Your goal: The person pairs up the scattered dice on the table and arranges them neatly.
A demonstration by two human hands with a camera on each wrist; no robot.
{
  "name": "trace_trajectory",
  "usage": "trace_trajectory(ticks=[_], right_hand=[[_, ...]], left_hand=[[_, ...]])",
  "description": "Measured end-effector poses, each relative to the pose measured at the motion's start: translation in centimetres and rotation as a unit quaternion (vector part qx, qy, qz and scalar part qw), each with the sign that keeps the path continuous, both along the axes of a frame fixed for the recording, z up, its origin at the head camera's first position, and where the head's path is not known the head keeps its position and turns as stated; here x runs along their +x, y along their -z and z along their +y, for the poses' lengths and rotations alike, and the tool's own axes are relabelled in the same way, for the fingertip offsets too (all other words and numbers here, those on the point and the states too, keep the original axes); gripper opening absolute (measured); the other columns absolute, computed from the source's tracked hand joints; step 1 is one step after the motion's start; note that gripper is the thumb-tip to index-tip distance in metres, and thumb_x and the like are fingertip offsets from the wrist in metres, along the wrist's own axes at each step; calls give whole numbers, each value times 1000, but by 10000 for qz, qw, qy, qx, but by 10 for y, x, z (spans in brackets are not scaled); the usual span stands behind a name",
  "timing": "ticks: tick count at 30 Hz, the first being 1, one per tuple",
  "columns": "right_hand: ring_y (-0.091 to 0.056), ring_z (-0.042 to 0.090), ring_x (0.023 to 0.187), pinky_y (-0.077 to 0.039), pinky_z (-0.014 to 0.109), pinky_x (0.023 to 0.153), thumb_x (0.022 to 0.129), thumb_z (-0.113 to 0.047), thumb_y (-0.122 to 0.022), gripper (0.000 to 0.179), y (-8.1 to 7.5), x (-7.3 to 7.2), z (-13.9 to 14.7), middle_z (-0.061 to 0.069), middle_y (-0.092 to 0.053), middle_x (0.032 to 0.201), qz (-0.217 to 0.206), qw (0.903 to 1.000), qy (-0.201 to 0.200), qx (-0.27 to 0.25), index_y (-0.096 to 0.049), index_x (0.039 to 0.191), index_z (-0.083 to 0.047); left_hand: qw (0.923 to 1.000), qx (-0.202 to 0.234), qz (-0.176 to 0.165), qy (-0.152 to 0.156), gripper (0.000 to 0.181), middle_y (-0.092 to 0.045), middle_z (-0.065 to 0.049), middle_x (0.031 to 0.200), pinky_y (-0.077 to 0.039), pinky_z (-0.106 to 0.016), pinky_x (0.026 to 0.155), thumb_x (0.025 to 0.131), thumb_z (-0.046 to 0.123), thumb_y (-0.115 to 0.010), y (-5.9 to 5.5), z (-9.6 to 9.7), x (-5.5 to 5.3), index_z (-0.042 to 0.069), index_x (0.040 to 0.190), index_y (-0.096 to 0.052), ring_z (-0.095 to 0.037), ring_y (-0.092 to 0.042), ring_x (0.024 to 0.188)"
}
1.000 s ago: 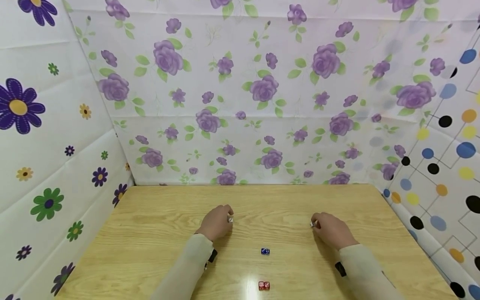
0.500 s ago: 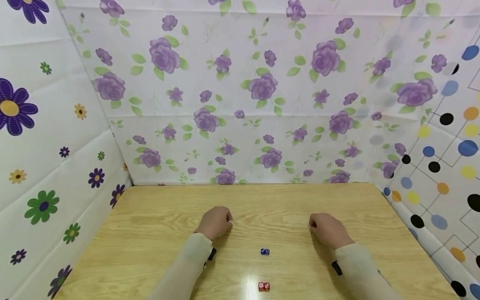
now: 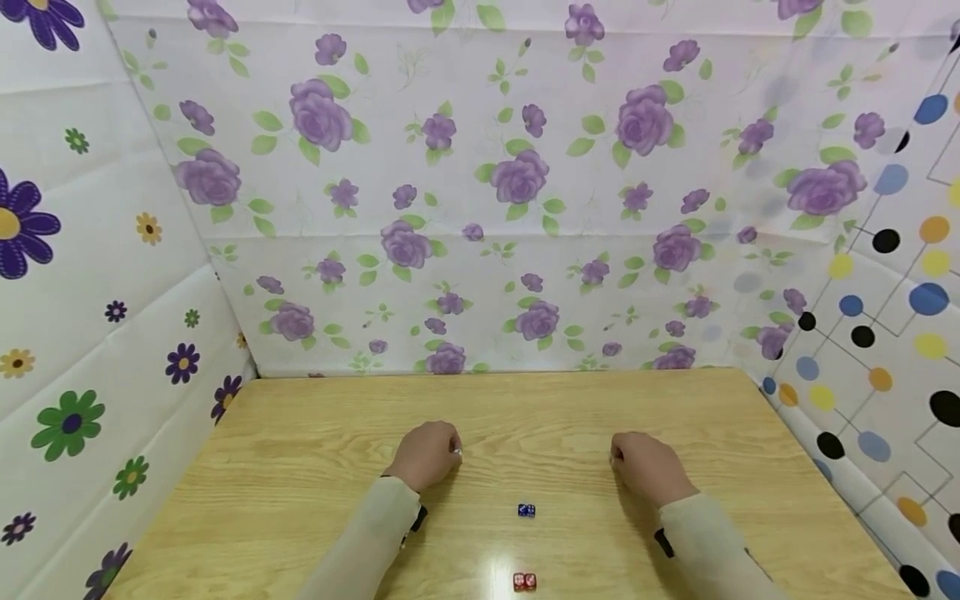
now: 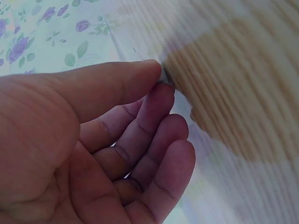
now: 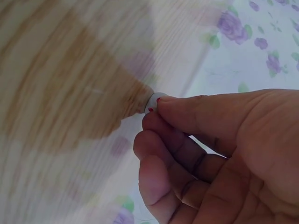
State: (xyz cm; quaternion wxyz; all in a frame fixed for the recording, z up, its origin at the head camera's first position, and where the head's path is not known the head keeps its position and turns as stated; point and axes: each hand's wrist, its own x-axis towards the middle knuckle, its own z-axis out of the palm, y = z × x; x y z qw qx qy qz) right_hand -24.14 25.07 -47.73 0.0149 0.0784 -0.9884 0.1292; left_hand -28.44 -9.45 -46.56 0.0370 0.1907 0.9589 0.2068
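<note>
In the head view my left hand (image 3: 426,456) is low over the wooden table, left of centre. Between its thumb and index finger it pinches a small white die (image 4: 164,76), mostly covered by the fingertips. My right hand (image 3: 651,467) is across from it on the right side. Its thumb and index finger pinch another white die (image 5: 151,103), whose red pips show in the right wrist view. Two blue dice (image 3: 527,510) lie side by side on the table between the forearms. Nearer the front sit two red dice (image 3: 525,582), also side by side.
The light wooden table (image 3: 540,417) ends at a white cloth wall (image 3: 480,292) printed with purple roses. Patterned cloth also hangs along the left and right sides. A bright light reflection lies on the tabletop left of the red dice.
Both hands have lowered slightly, and the right has shifted a little left. The white dice, visible at the fingertips earlier in the head view, are now mostly hidden there. The camera view shifted slightly.
</note>
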Motion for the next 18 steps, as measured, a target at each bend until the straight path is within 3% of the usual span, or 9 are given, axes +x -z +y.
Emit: trace_trajectory(ticks=[8,16,18], right_hand=[[-41,14,60,-35,31,54,86,-7,-68,18,0,2,-3,-2,-53,68,227,9996,-4,174,-56,73,-12],[-51,9,65,-44,32,61,86,-11,-69,10,-3,9,-13,-6,-59,76,-113,9988,-6,-481,-64,80,-16],[-51,9,65,-45,32,61,87,-12,-67,8,-2,10,-18,-7,-59,75,-173,9981,-26,-585,-64,80,-16]], left_hand=[[10000,8,59,40,11,-58,6,73,-44,-30,58,86,13,-67,-1,1,1,16,76,-64,-10,-50,62],[9995,188,-59,229,4,-60,6,79,-46,-33,64,84,14,-69,0,2,7,14,81,-67,-9,-51,66],[9991,235,-86,354,5,-59,6,77,-49,-38,74,84,12,-68,0,6,11,14,80,-67,-9,-50,64]])
